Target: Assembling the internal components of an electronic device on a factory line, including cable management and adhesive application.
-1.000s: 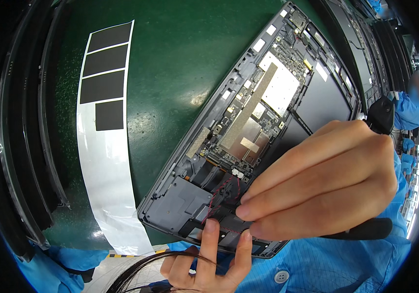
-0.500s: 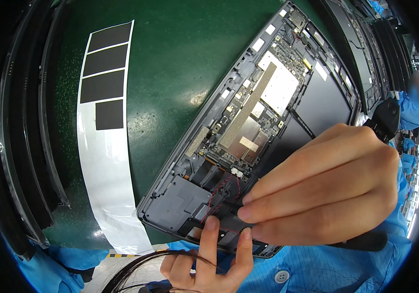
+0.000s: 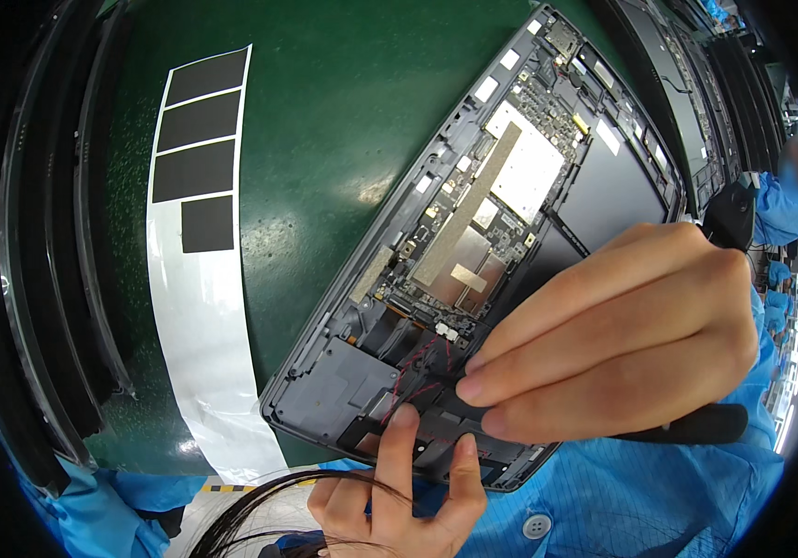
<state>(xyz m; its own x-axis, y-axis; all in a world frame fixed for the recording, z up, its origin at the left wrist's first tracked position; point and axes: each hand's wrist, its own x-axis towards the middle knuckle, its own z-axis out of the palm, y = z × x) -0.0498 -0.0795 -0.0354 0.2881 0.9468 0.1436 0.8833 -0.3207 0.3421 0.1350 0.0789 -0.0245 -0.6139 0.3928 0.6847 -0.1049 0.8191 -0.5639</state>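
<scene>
Opened tablet chassis [image 3: 473, 279] lies back-up and slanted on the green counter [image 3: 324, 121], near corner just at the person's blue smock. Left hand [image 3: 399, 493] comes up from the lower edge, index and middle fingertips [image 3: 405, 418] spread and pressed flat on the dark speaker module at the near corner; it grips nothing, just pins it. Right hand [image 3: 622, 344] has fingers closed around a black-handled tool [image 3: 696, 423], working tip hidden under the fingertips, right beside the thin red wires [image 3: 422, 367] that run from the small white connector up by the circuit board [image 3: 501, 214]. Judgement: they're seating or routing that wire. Best kept low and gentle: keep the left fingers holding the module flat, nudge the wire along its channel with the tool rather than pull it, and stay off the connector. White liner strip with black adhesive pads [image 3: 199, 167] sits well apart on the left.
</scene>
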